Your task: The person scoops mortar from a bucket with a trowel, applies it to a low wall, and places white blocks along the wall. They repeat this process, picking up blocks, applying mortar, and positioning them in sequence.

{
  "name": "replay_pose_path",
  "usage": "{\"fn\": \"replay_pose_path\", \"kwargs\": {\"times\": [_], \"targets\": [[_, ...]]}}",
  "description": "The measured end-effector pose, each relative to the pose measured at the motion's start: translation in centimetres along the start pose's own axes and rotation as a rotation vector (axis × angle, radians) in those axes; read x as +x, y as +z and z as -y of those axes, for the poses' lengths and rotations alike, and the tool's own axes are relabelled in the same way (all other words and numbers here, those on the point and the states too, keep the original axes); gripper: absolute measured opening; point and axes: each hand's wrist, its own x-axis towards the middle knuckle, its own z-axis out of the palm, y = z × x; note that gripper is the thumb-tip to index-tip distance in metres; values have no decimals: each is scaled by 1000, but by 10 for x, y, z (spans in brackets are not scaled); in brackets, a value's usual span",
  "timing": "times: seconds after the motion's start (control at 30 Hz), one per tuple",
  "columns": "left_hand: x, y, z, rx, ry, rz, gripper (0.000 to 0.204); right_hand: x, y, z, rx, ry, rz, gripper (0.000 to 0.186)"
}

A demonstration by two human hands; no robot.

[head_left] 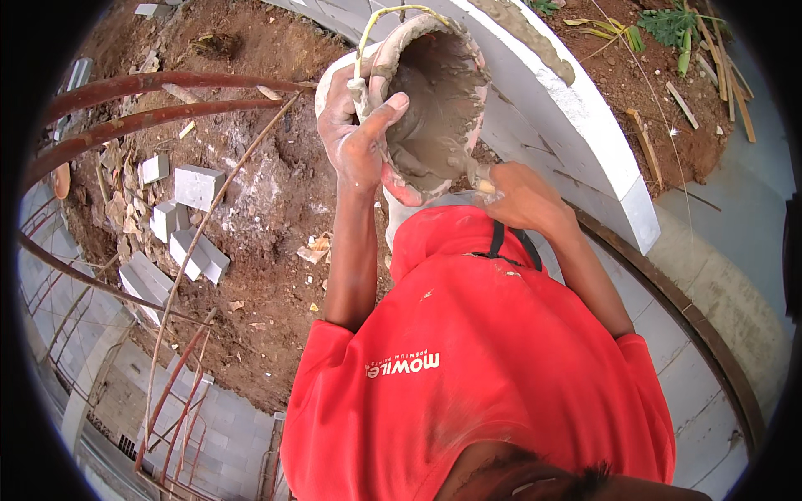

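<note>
A mortar-caked bucket [458, 79] is tilted in front of me, its mouth facing me. Wet grey mortar [426, 167] coats its inside and lies in the lower part. My left hand [349, 129] grips the bucket at its left side, thumb over the rim and fingers around the outside. From the rim a yellowish cord handle [368, 37] arches upward. My right hand [525, 196] is closed around the pale handle of a trowel [483, 184] at the bucket's lower right edge. The trowel's blade is hard to tell apart from the mortar.
Right of the bucket curves a white block wall [597, 125] with a mortar strip [535, 42] on top. Rusty scaffold poles [167, 82] and a thin stick [221, 196] cross the left side. Loose grey blocks [199, 185] lie on brown soil [267, 292] below.
</note>
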Motion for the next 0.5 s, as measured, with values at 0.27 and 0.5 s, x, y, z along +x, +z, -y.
{"fn": "replay_pose_path", "kwargs": {"times": [0.27,0.5], "targets": [[0,1,3,-144,-82,-38,47,10,16,-49,942,127,370,24],[-1,6,4,-184,-111,-28,51,-9,7,-47,410,111,-210,25]]}}
